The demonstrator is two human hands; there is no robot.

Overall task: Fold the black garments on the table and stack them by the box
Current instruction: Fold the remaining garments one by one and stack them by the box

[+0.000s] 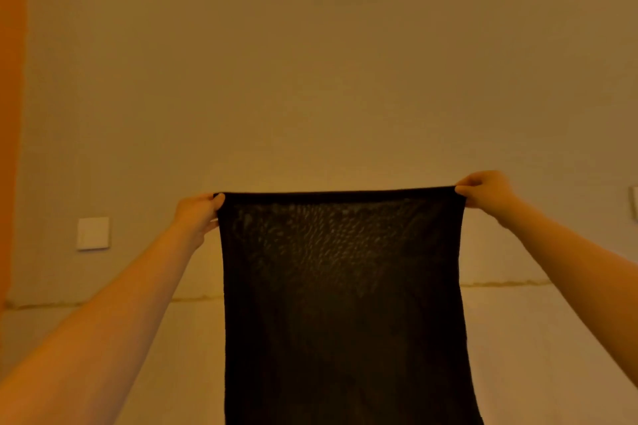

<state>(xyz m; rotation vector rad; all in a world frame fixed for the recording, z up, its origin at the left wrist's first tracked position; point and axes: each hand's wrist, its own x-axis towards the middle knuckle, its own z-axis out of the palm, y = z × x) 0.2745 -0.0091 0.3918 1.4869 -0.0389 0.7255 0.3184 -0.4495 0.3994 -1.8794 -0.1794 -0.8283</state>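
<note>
Left hand [198, 216] raised at about chest height, fingers [216, 198] curled and pinching the top left corner of the garment [341, 304]. Arm runs up from the lower left of view.

Garment: black, thin, partly see-through near the top where light comes through the weave. Held up in the air in front of the wall [310, 62], top edge pulled taut and about level between the two hands. Long axis vertical; it hangs straight down and runs out of the bottom of view, so its lower end is not visible. Whether it touches anything below, cannot tell.

Right hand [485, 188] at the top right corner, fingers closed in a pinch on the hem; sits a little higher than the left. Both hands equally near the cloth, one at each corner, cloth hanging below the fingers.

Behind: a pale surface [535, 338] under the wall, a switch plate [93, 233] at left. No box in view.

Judgement: garment is spread for inspection or a first fold. Next move likely lowers it flat or brings the two corners together, halving it along the vertical axis.
</note>
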